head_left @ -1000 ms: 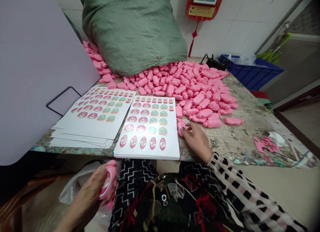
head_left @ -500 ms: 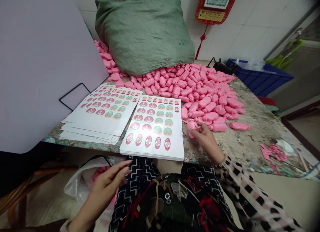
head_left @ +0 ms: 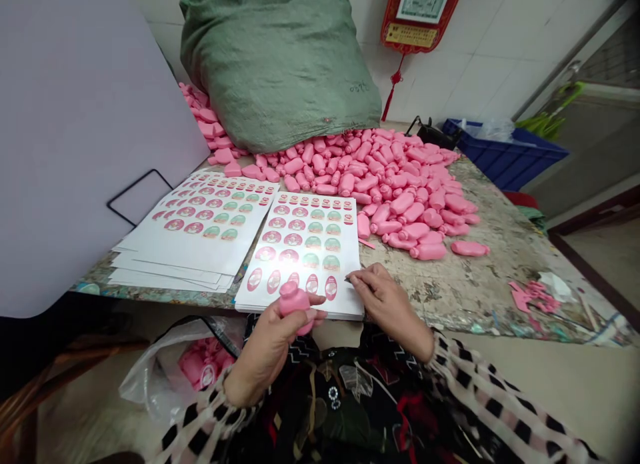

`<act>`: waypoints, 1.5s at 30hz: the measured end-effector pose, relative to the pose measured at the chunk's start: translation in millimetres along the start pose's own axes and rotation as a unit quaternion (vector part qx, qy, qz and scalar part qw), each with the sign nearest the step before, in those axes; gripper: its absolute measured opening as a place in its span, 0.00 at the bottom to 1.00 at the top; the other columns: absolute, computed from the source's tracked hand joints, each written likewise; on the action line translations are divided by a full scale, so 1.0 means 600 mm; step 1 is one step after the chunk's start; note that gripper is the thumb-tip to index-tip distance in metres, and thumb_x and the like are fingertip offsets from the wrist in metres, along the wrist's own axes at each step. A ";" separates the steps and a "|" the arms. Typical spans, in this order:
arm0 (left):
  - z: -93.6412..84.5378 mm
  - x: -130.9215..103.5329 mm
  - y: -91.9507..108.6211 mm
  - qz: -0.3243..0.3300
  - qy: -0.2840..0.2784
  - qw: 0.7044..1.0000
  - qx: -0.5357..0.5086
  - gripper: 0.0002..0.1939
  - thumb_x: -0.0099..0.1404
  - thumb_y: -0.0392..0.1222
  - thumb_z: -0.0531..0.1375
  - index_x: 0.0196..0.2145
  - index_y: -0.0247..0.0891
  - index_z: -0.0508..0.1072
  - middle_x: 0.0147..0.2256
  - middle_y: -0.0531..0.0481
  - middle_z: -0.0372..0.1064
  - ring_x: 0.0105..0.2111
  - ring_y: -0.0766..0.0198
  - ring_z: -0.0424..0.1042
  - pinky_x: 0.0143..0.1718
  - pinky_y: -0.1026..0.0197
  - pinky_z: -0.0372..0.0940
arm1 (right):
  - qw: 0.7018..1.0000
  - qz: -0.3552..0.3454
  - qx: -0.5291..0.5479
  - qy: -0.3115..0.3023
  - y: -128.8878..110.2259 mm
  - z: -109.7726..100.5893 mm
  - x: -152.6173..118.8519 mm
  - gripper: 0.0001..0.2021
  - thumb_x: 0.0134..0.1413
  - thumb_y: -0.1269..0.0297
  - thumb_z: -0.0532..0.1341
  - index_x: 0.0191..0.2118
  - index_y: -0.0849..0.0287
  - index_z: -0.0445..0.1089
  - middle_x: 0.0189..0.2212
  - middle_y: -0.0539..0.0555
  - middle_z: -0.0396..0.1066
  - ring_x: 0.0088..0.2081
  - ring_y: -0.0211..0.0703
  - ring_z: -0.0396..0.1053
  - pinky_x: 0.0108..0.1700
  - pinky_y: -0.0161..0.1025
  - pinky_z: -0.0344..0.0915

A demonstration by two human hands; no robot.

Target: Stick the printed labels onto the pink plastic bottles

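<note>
My left hand (head_left: pixel 273 337) is closed around a small pink plastic bottle (head_left: pixel 294 303), its neck tilted up, above the front edge of the sticker sheets. Printed ovals and half-rounds in pink and green cover the top sticker sheet (head_left: pixel 300 251). At that sheet's lower right corner, my right hand (head_left: pixel 387 304) pinches a thin, dark pointed tool (head_left: pixel 349 277); most of it is hidden by the fingers, so its kind is unclear. The tool's tip is close to the rightmost pink oval sticker (head_left: pixel 331 288).
A large heap of pink bottles (head_left: pixel 400 197) lies behind, under a green sack (head_left: pixel 280 71). More sticker sheets (head_left: pixel 200 224) are stacked at left. A plastic bag (head_left: pixel 150 384) with pink pieces hangs below the table. Pink scraps (head_left: pixel 535 297) and a blue crate (head_left: pixel 505 154) are at right.
The pink bottle has passed from my right hand at the heap to my left hand, which has come up to the sheets. My right hand has moved left and down to the sheet's corner.
</note>
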State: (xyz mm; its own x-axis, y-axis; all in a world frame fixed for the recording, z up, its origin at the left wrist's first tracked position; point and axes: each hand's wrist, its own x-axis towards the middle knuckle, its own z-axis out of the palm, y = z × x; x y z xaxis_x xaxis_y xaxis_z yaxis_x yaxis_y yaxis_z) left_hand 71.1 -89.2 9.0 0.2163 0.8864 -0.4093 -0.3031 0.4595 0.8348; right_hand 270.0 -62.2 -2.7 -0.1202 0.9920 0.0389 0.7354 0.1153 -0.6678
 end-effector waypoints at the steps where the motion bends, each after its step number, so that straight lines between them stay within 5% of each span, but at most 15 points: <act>1: -0.005 0.002 0.006 0.014 0.029 0.998 0.045 0.16 0.53 0.41 0.62 0.40 0.33 0.71 0.38 0.45 0.72 0.33 0.63 0.71 0.42 0.58 0.63 | 0.999 -0.007 -0.048 0.000 0.008 0.000 0.004 0.13 0.60 0.58 0.50 0.40 0.51 0.71 0.35 0.52 0.64 0.37 0.39 0.65 0.38 0.37 0.59; 4: -0.013 0.012 0.019 0.070 0.088 0.969 0.219 0.22 0.52 0.42 0.62 0.46 0.39 0.68 0.36 0.51 0.71 0.31 0.65 0.69 0.37 0.60 0.63 | 0.990 -0.027 -0.142 0.007 0.013 0.007 0.011 0.11 0.60 0.60 0.50 0.40 0.53 0.69 0.35 0.51 0.66 0.36 0.39 0.66 0.35 0.36 0.56; 6: -0.016 0.023 0.024 0.126 0.106 0.920 0.355 0.17 0.54 0.44 0.60 0.43 0.42 0.69 0.35 0.54 0.70 0.33 0.64 0.68 0.36 0.61 0.61 | 0.983 -0.039 -0.179 0.014 0.009 0.012 0.015 0.10 0.60 0.61 0.50 0.39 0.53 0.68 0.35 0.50 0.66 0.37 0.38 0.66 0.35 0.35 0.55; 13: -0.014 0.066 0.024 0.224 0.036 0.727 0.648 0.07 0.62 0.45 0.52 0.34 0.42 0.66 0.34 0.52 0.68 0.33 0.62 0.66 0.32 0.61 0.56 | 0.966 -0.063 -0.252 0.002 0.001 0.019 0.033 0.11 0.61 0.60 0.49 0.38 0.53 0.67 0.35 0.50 0.66 0.36 0.38 0.66 0.32 0.35 0.53; 17: -0.016 0.082 0.019 0.228 0.028 0.656 0.719 0.08 0.61 0.47 0.54 0.37 0.44 0.66 0.35 0.52 0.70 0.32 0.60 0.66 0.31 0.59 0.54 | 0.960 -0.069 -0.270 -0.018 0.000 0.012 0.041 0.11 0.61 0.59 0.49 0.37 0.53 0.67 0.35 0.50 0.67 0.36 0.38 0.66 0.31 0.36 0.51; 30: -0.019 0.087 0.015 0.207 0.024 0.666 0.716 0.16 0.61 0.48 0.55 0.47 0.46 0.66 0.43 0.48 0.71 0.40 0.55 0.68 0.41 0.54 0.57 | 0.975 -0.077 -0.193 -0.083 0.005 -0.003 0.049 0.09 0.58 0.60 0.53 0.37 0.53 0.70 0.35 0.51 0.66 0.35 0.37 0.65 0.31 0.34 0.52; 39: -0.022 0.086 0.013 0.237 0.007 0.643 0.729 0.17 0.62 0.48 0.54 0.49 0.44 0.65 0.50 0.47 0.66 0.43 0.53 0.68 0.44 0.53 0.57 | 0.996 -0.011 -0.087 -0.008 0.012 0.029 0.018 0.07 0.57 0.62 0.53 0.34 0.55 0.67 0.33 0.49 0.64 0.34 0.37 0.64 0.34 0.33 0.55; 45: -0.022 0.085 0.014 0.239 -0.007 0.656 0.716 0.17 0.63 0.47 0.54 0.49 0.44 0.66 0.53 0.46 0.65 0.47 0.52 0.66 0.46 0.52 0.57 | 0.996 0.011 -0.085 0.001 -0.003 0.037 -0.002 0.07 0.57 0.63 0.53 0.33 0.55 0.67 0.33 0.50 0.64 0.34 0.38 0.64 0.34 0.34 0.55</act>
State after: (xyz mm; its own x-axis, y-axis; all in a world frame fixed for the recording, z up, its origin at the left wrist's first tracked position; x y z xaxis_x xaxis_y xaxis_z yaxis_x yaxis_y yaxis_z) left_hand 67.7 -39.3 -9.9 0.4251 0.9049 0.0207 0.8412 -0.4034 0.3600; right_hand 254.1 -64.7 -18.0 -0.1011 0.9945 0.0264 0.8406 0.0996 -0.5324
